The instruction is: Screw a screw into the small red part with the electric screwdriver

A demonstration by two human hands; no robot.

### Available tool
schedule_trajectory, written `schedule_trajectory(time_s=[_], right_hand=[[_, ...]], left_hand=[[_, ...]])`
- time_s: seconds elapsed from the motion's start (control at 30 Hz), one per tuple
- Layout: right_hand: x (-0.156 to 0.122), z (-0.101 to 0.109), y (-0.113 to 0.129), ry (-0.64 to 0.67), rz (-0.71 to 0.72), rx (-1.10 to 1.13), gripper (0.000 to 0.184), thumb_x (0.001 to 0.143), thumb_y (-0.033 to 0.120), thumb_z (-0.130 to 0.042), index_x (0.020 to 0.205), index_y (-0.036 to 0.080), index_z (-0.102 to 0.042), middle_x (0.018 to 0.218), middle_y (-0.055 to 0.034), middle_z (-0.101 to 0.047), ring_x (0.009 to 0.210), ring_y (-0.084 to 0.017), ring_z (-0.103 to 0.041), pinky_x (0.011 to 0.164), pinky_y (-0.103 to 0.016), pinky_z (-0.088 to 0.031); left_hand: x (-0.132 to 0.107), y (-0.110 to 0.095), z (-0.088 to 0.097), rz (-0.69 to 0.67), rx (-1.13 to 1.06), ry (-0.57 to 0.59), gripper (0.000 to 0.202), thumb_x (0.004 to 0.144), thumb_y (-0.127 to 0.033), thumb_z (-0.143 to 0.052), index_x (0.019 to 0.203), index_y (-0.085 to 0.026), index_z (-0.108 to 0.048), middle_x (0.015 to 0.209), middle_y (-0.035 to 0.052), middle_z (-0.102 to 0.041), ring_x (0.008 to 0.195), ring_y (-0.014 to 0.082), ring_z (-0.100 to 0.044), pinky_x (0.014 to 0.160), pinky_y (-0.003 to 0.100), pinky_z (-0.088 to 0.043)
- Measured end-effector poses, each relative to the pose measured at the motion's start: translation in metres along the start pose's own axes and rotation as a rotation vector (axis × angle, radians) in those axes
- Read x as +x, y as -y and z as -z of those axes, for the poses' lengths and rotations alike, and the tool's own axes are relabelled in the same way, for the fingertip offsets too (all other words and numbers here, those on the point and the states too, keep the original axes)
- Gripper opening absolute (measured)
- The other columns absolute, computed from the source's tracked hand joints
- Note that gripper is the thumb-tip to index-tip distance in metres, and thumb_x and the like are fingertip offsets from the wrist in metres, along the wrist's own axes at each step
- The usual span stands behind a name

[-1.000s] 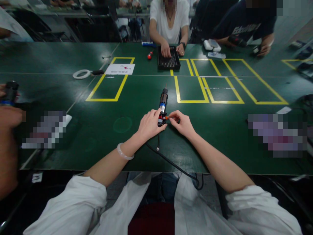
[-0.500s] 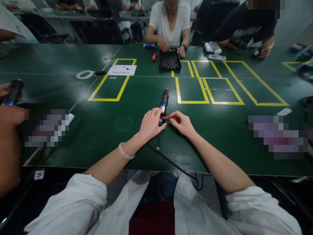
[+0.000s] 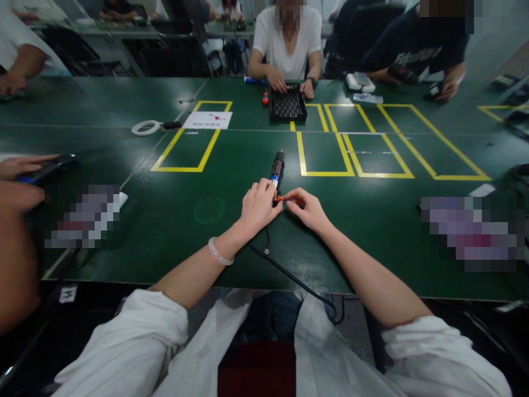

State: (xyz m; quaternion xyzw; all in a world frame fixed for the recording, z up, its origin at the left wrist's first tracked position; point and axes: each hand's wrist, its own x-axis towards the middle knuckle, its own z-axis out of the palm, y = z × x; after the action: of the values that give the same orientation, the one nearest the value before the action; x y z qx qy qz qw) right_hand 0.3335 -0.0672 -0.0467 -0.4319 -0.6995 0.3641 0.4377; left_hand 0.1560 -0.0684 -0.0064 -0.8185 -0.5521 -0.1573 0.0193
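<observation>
An electric screwdriver (image 3: 278,164) with a dark body and a blue-silver band lies on the green table, its thin bit pointing away from me. My left hand (image 3: 257,207) is wrapped over its rear part, hiding much of that end. Close by on the right, my right hand (image 3: 306,208) pinches with thumb and forefinger at a small orange-red piece (image 3: 279,199) at the rear of the screwdriver. What exactly this piece is cannot be made out. A black cord (image 3: 289,268) runs from under my left hand over the table's front edge, beside a short lead with a ring end (image 3: 266,251).
Yellow tape outlines (image 3: 326,173) mark the green table (image 3: 165,220). Across from me a person works at a black tray (image 3: 288,118), near a red screwdriver (image 3: 265,98). A white cable coil (image 3: 145,128) and a paper sheet (image 3: 206,119) lie left. Another person's hand (image 3: 25,165) is at far left.
My left hand has shifted slightly right, covering more of the screwdriver's rear. My right hand stays almost in place. At far left, a neighbour's upright dark tool now lies nearly flat under their hand.
</observation>
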Motion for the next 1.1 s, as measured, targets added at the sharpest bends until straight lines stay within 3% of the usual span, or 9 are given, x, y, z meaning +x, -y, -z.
schedule_trajectory(time_s=[0.57,0.83,0.97,1.1], right_hand=[[0.0,0.001,-0.003,0.007,-0.004,0.025,0.014,0.086,0.027,-0.06,0.096,0.019,-0.064,0.092,-0.0033,-0.069,0.068,-0.013,-0.056,0.063,-0.028,-0.044],[0.0,0.003,-0.004,0.015,-0.008,0.013,0.013,0.086,0.026,-0.06,0.097,0.019,-0.064,0.095,-0.0037,-0.07,0.07,-0.014,-0.058,0.064,-0.028,-0.046],[0.0,0.003,-0.004,0.013,-0.01,0.004,0.013,0.086,0.027,-0.06,0.097,0.019,-0.064,0.094,-0.0036,-0.07,0.071,-0.014,-0.059,0.064,-0.028,-0.046],[0.0,0.004,-0.003,0.017,-0.005,-0.003,0.013,0.086,0.027,-0.06,0.096,0.02,-0.063,0.093,-0.0033,-0.069,0.071,-0.014,-0.059,0.065,-0.028,-0.047]], left_hand=[[-0.002,0.003,-0.006,-0.005,-0.047,-0.04,0.017,0.087,-0.032,-0.06,0.094,-0.017,-0.056,0.113,0.0103,-0.056,0.1,0.0249,-0.053,0.081,0.036,-0.047],[-0.004,0.006,-0.011,0.019,-0.185,-0.043,0.018,0.086,-0.03,-0.062,0.096,-0.019,-0.054,0.136,0.0085,-0.05,0.106,0.0249,-0.057,0.083,0.037,-0.051],[-0.004,0.01,-0.015,0.077,-0.301,-0.04,0.03,0.083,-0.031,-0.065,0.108,-0.02,-0.052,0.134,0.009,-0.051,0.109,0.024,-0.059,0.085,0.036,-0.053],[-0.001,0.016,-0.02,0.064,-0.336,-0.014,0.055,0.085,-0.032,-0.064,0.135,-0.022,-0.044,0.144,0.0121,-0.041,0.126,0.0271,-0.051,0.098,0.04,-0.05]])
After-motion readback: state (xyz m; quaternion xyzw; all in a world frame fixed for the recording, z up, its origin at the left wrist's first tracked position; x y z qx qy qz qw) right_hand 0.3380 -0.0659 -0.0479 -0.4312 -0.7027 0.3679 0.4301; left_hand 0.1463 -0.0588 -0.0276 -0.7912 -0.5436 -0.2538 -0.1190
